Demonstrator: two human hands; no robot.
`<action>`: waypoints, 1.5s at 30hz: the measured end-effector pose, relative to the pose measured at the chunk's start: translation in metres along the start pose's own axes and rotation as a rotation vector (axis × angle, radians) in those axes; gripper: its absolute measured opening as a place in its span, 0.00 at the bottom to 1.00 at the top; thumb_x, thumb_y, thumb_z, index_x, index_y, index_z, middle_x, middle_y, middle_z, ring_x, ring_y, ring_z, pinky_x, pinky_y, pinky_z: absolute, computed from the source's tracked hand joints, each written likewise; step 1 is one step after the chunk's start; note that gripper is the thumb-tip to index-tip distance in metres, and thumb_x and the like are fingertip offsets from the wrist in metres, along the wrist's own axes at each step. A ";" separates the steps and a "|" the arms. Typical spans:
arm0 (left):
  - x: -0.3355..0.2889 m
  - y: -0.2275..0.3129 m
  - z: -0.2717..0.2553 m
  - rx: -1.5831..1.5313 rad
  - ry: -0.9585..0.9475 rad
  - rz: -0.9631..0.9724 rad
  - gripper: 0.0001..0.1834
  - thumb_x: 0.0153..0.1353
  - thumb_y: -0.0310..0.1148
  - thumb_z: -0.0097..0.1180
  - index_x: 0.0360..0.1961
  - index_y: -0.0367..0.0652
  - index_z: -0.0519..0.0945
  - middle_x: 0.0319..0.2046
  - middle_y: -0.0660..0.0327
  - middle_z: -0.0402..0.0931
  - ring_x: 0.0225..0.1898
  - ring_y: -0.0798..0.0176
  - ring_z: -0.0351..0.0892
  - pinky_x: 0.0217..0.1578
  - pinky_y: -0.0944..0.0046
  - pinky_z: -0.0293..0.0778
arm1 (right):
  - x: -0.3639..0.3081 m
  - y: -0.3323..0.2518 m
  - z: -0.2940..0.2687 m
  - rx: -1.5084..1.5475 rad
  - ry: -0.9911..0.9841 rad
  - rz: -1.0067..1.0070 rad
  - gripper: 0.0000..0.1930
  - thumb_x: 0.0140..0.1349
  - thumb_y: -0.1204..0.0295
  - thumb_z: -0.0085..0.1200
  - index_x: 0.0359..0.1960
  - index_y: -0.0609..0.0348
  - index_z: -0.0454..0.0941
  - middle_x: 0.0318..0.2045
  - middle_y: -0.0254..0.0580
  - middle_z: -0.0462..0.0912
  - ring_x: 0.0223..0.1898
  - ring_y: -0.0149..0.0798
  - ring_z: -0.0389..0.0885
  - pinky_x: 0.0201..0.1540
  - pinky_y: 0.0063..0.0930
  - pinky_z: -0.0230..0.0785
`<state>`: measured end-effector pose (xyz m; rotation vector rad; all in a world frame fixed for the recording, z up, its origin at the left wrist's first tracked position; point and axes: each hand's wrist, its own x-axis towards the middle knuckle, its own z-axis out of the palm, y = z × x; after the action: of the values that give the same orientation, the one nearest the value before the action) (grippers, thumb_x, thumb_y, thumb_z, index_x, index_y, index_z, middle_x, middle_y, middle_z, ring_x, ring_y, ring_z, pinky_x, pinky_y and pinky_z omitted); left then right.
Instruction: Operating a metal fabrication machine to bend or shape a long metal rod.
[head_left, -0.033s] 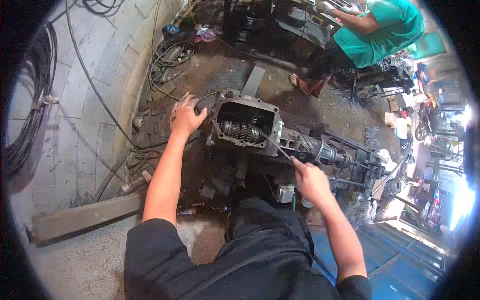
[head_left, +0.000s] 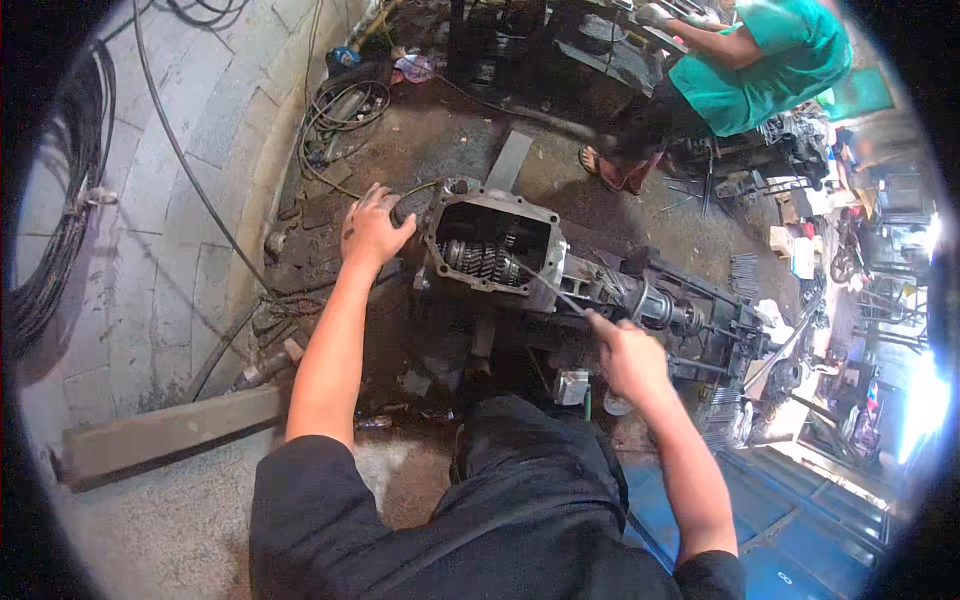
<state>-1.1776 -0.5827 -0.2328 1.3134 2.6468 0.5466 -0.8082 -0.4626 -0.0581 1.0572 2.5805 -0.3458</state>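
The right hand [head_left: 635, 362] is wrapped around the near end of a slim metal rod [head_left: 560, 293], index finger laid along it. The left hand [head_left: 371, 227] grips nothing, its fingers fanned out beside the housing's end; whether its thumb touches the casting I cannot tell at this scale.

Taking the uncovered gearbox housing [head_left: 505, 203] near mid-view as the clock's centre, the left hand sits at 9 o'clock and the right at 4. The rod slants in over the flange from 4 o'clock, its tip by the right-hand end of the helical gear cluster [head_left: 480, 262], which lies along the cavity's 6 o'clock side.

To work well here, I would steer from the index finger, seat the tip squarely before adding force, and press gently so it does not skid across the teeth or score the machined flange. The left palm would help more braced on the outer wall, clear of the gears.

Farther out, a shaft assembly [head_left: 655, 305] stretches toward 4 o'clock, a hose coil [head_left: 345, 115] lies at 10, and a co-worker in green [head_left: 745, 90] is at 2
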 end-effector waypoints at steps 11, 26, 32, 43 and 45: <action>0.003 0.003 -0.020 -0.007 -0.157 0.058 0.28 0.55 0.49 0.57 0.53 0.44 0.78 0.59 0.55 0.70 0.62 0.50 0.66 0.63 0.51 0.59 | 0.053 -0.039 -0.075 -0.357 0.078 -0.330 0.04 0.51 0.74 0.54 0.25 0.57 0.80 0.31 0.50 0.81 0.32 0.50 0.84 0.31 0.41 0.78; 0.014 0.004 -0.015 0.035 -0.145 0.114 0.26 0.55 0.45 0.57 0.53 0.43 0.77 0.57 0.55 0.70 0.62 0.51 0.66 0.62 0.53 0.60 | 0.141 -0.120 -0.092 -0.656 0.178 -0.760 0.04 0.51 0.70 0.58 0.20 0.48 0.83 0.23 0.33 0.84 0.31 0.39 0.86 0.28 0.32 0.77; 0.008 0.007 -0.019 0.037 -0.153 0.064 0.28 0.53 0.47 0.58 0.54 0.45 0.77 0.59 0.55 0.68 0.63 0.51 0.64 0.64 0.52 0.58 | 0.122 -0.003 -0.077 -0.280 -0.061 -0.258 0.08 0.55 0.69 0.55 0.33 0.55 0.84 0.35 0.46 0.85 0.40 0.50 0.83 0.42 0.42 0.77; -0.059 -0.009 0.017 -0.019 0.374 0.239 0.33 0.55 0.43 0.58 0.62 0.43 0.67 0.60 0.49 0.66 0.65 0.46 0.61 0.66 0.49 0.54 | -0.109 0.113 0.087 1.514 -0.204 0.350 0.17 0.69 0.67 0.47 0.54 0.65 0.73 0.17 0.30 0.68 0.17 0.26 0.67 0.19 0.22 0.61; -0.085 -0.014 0.027 0.001 0.417 0.283 0.34 0.60 0.39 0.55 0.65 0.40 0.61 0.63 0.47 0.62 0.66 0.42 0.58 0.65 0.44 0.52 | -0.132 0.111 0.100 1.527 -0.165 0.415 0.17 0.69 0.67 0.47 0.54 0.66 0.73 0.17 0.30 0.68 0.18 0.26 0.66 0.19 0.22 0.61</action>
<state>-1.1288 -0.6509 -0.2661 1.7567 2.7809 0.9505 -0.6200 -0.5031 -0.1092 1.7277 1.5224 -2.2789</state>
